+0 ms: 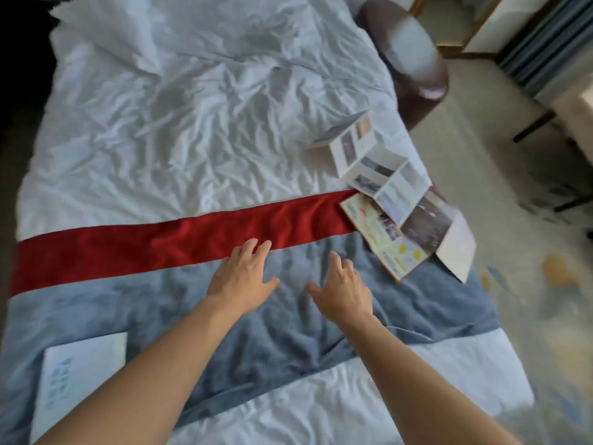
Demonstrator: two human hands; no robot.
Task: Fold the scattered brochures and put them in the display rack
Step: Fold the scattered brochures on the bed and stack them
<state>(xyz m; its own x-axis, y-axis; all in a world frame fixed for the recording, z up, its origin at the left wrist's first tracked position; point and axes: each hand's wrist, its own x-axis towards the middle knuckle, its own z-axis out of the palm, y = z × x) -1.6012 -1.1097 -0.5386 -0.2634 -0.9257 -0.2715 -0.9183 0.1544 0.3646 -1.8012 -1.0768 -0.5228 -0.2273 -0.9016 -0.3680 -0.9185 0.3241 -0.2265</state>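
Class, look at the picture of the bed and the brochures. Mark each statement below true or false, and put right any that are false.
1. Both hands are empty. True: the left hand and the right hand are spread open over the grey blanket.
2. The unfolded brochures lie at the right edge of the bed. True.
3. The red stripe runs from the head of the bed to its foot. False: it runs across the bed, from side to side.
4. The white sheet of paper lies on the floor. False: it lies on the bed, at the lower left.
5. The right hand touches a brochure. False: it is apart from them.
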